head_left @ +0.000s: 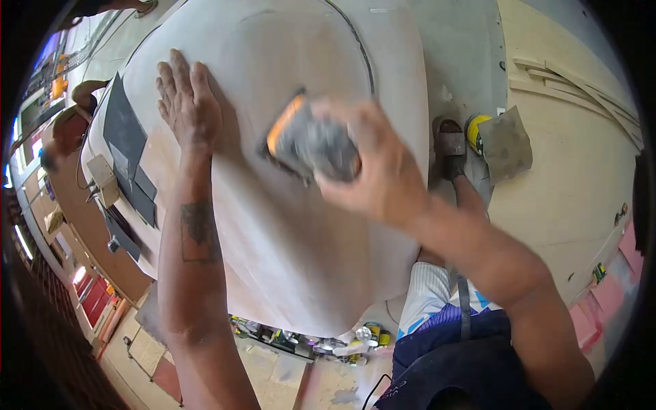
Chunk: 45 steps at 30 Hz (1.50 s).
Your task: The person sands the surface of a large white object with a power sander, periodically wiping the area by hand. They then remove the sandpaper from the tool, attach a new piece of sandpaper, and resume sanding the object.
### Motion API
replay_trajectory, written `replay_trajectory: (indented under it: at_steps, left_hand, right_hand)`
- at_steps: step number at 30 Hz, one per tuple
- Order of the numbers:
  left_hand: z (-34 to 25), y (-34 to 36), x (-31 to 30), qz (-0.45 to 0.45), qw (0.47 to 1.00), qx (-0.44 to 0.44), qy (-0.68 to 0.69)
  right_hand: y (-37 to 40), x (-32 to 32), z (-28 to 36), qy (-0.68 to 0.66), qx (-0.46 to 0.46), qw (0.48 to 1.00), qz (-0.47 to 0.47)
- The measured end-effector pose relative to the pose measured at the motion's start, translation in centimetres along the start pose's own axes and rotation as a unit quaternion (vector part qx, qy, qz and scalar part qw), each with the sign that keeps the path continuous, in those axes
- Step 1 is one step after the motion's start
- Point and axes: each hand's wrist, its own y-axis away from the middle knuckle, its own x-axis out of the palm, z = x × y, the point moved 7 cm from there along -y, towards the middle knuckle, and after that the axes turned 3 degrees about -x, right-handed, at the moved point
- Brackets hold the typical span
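A large, pale, curved panel point(280, 266) with a smooth dusty surface spreads out before me. My left hand point(186, 102) lies on its upper left part, palm down with the fingers stretched out. My right hand point(383, 160) is wrapped round a black and orange power sander point(318, 147), somewhat blurred by motion. The sander is over the middle of the panel, its orange front end pointing up and left. Dark sheets of sandpaper point(124, 130) lie along the panel's left edge, beside a small beige box point(102, 179).
Another person's arm point(68, 133) shows at the far left edge. Right of the panel, a worn grey sheet point(506, 143) overlaps a yellow tin point(473, 132) on the floor. Wooden strips point(574, 85) lie beyond. Several cans point(369, 335) stand below the panel's front edge.
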Motion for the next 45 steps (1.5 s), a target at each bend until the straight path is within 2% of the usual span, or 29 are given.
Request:
replay_trajectory:
  at_steps: [2,3,6,9,12,15,17,20,23,26,28,31,34,37,40,45]
  left_hand:
    - [0.0,2.1,0.7,-0.007,0.998,0.065,0.019]
    - [2.5,5.7,-2.3,0.023,0.998,0.062,-0.014]
    - [6.6,12.5,-2.9,0.029,0.998,0.057,-0.026]
    - [11.2,20.7,-4.0,0.017,1.000,0.004,-0.023]
    - [13.5,27.4,-4.5,0.015,0.997,-0.074,-0.032]
    - [13.1,28.0,-4.6,0.017,0.995,-0.096,-0.036]
    - [12.9,27.9,-4.8,0.016,0.995,-0.093,-0.032]
    - [12.8,27.8,-4.8,0.016,0.994,-0.104,-0.022]
    - [13.1,27.9,-4.8,0.010,0.994,-0.105,-0.019]
    - [13.3,28.1,-4.6,0.007,0.994,-0.102,-0.026]
    - [13.1,27.8,-4.7,0.002,0.995,-0.096,-0.031]
    - [12.8,27.9,-5.0,0.003,0.996,-0.087,-0.037]
    - [12.9,27.8,-4.9,0.003,0.996,-0.088,-0.036]
    - [12.9,27.9,-4.9,0.001,0.996,-0.088,-0.028]
    - [12.9,27.7,-4.8,-0.002,0.996,-0.085,-0.019]
    - [12.5,27.8,-5.2,0.001,0.996,-0.086,-0.026]
  right_hand:
    - [4.8,0.9,-0.4,0.012,-0.026,0.999,0.027]
    - [9.3,2.7,2.3,-0.004,-0.009,0.999,0.045]
    - [14.9,4.4,2.8,0.039,-0.049,0.995,0.083]
    - [14.9,5.3,4.1,0.075,-0.103,0.986,0.110]
    - [9.1,4.4,5.0,0.084,-0.064,0.992,0.075]
    - [2.6,3.2,4.1,0.062,-0.020,0.998,-0.006]
    - [-1.4,1.9,4.3,0.113,-0.010,0.992,-0.062]
    - [-4.2,0.8,3.8,0.136,-0.050,0.984,-0.102]
    - [-0.4,1.4,3.4,0.115,-0.070,0.988,-0.076]
    - [7.6,3.0,3.4,0.067,-0.004,0.998,0.004]
    - [11.2,4.0,4.1,0.059,-0.029,0.998,0.018]
    - [10.4,4.1,4.5,0.092,-0.015,0.995,0.019]
    - [4.7,2.7,4.2,0.082,0.007,0.996,-0.027]
    - [0.9,1.3,3.5,0.104,-0.015,0.991,-0.087]
    - [3.5,1.5,3.0,0.083,-0.023,0.994,-0.068]
    - [12.0,4.1,4.4,0.066,0.016,0.998,0.004]
